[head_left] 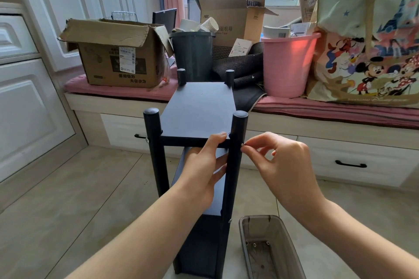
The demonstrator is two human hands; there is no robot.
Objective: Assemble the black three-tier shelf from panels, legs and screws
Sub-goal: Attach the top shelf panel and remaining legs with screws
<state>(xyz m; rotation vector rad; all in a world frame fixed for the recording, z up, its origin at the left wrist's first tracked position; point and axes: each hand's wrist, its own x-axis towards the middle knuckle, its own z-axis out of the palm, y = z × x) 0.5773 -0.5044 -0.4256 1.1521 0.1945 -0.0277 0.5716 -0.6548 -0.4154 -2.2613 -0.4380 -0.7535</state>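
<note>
The black three-tier shelf (199, 108) stands upright on the tiled floor, its round legs rising past the top panel. My left hand (204, 165) grips the near edge of the top panel, thumb on top and fingers underneath. My right hand (278, 161) pinches a small silver screw (242, 144) against the outer side of the near right leg (235, 149), level with the top panel. On the near left leg (156, 149) an Allen key (141, 137) sticks out sideways at the same height. Another screw head (230, 220) shows lower on the right leg.
A taupe plastic bin (269, 247) with a few screws inside sits on the floor at the lower right. Behind the shelf a window bench with drawers carries a cardboard box (118, 52), a dark bucket (192, 54), a pink bucket (285, 63) and a cartoon bag (371, 41).
</note>
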